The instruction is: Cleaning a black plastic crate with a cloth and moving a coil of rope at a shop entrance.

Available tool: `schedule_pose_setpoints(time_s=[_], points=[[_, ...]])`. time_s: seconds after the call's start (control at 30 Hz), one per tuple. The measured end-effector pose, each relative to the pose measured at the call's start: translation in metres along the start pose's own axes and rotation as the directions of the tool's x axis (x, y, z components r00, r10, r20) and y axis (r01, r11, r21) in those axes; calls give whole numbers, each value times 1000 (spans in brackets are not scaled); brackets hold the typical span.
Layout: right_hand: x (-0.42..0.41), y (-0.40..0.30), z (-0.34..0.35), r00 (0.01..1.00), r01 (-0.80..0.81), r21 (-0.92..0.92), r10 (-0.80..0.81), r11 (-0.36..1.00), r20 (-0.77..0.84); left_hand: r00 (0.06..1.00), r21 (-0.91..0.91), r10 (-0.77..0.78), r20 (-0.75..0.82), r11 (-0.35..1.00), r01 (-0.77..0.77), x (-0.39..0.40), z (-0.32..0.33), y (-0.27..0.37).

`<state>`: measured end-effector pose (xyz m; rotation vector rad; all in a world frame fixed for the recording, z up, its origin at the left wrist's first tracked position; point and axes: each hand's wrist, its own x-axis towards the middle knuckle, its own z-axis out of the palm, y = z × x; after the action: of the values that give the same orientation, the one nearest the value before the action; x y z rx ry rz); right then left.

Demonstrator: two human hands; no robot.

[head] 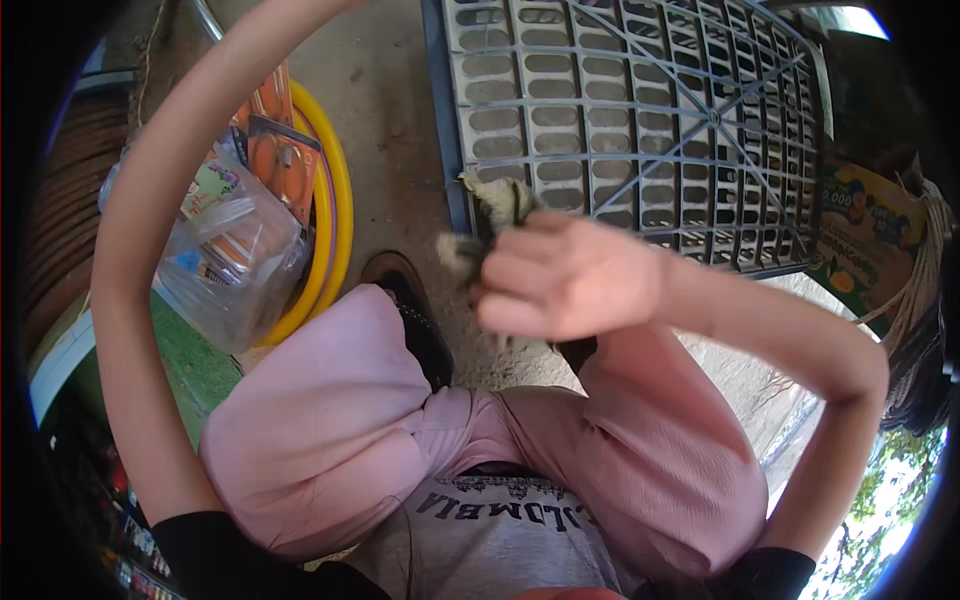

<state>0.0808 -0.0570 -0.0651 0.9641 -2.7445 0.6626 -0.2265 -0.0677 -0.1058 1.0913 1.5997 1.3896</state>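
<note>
My right hand (562,277) is closed around a crumpled, dirty cloth rag (501,202) at the near left corner of a grey plastic crate (453,120). The rag's ends stick out beyond my fingers, and the hand is somewhat blurred. The crate has a lattice of slots with crossing diagonal ribs. My left forearm reaches up past the top edge of the picture, so my left hand is out of view.
At left, a clear plastic bag (247,277) and orange packages (283,165) lie by a coiled yellow hose (341,202). Brown coiled material (71,217) stands farther left. A printed cardboard box (870,225) and hanging cords (926,255) are at right.
</note>
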Motion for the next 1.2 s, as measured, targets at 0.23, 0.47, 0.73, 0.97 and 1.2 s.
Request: schedule_pose_setpoints(time_s=[0.23,0.47,0.73,0.97,1.2], points=[[28,168,-61,913,-380,-265,314,886,-260,1000,91,-4,-20,996,6,-40,-4,-14],[1,18,-10,952,-294,144,303,945,-50,993,-48,-112,-24,993,111,-53,-11,-20],[14,123,-30,911,-350,-96,315,932,-267,978,-88,-186,-95,980,178,-55,2,-11],[42,80,-16,876,-436,-66,407,897,-257,1000,-99,-5,-21,995,3,-55,-10,-40],[-33,17,-22,978,-199,68,203,978,-43,992,-126,-91,-85,989,80,-65,-6,-24]])
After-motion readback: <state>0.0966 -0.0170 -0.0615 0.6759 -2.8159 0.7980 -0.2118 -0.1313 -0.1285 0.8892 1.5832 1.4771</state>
